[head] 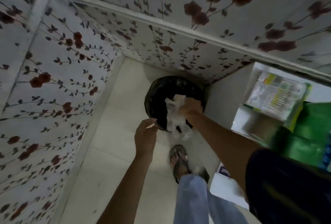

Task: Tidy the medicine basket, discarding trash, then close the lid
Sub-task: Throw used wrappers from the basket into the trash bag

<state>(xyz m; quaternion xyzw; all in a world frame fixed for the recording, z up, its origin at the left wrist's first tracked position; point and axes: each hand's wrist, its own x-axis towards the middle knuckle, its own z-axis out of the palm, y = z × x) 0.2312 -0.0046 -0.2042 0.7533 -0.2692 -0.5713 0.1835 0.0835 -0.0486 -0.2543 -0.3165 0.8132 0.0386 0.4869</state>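
Trash first: medicine basket and its lid are not clearly in view, so the basket's state can't be judged. Blurred green plastic (311, 134) and a packet stack (275, 96) on the white shelf unit (223, 101) at right may belong to it; can't tell.

Largest to smallest:
- Floral-papered walls (53, 80) box in a narrow strip of pale floor (111, 152). Corner is tight: wall on the left, shelf unit on the right.
- Bin (157, 98) with a black liner sits in the far corner, touching or just beside the shelf side. Mouth open and facing up.
- Person's leg and sandalled foot (179, 159) stand just short of the bin.
- Right hand (191, 107) is over the bin mouth, closed around crumpled clear plastic trash (173, 114). Part of the bundle hangs over the near rim, outside the bin.
- Left hand (145, 137) is at the near-left rim, fingers pinched on a small pale scrap (151, 125). Whether it also holds the liner edge, can't tell.

Judged step: discard, in progress.

Risks:
- The dangling part of the plastic lies outside the rim. Released here it likely slides to the floor near the foot. Move the hand farther over the mouth.
- The scrap is light and sits at the rim, not over the opening, so it could drift out.
- Pulling the liner edge could collapse it inward.

Room: approach only from the near side. Little lateral clearance.
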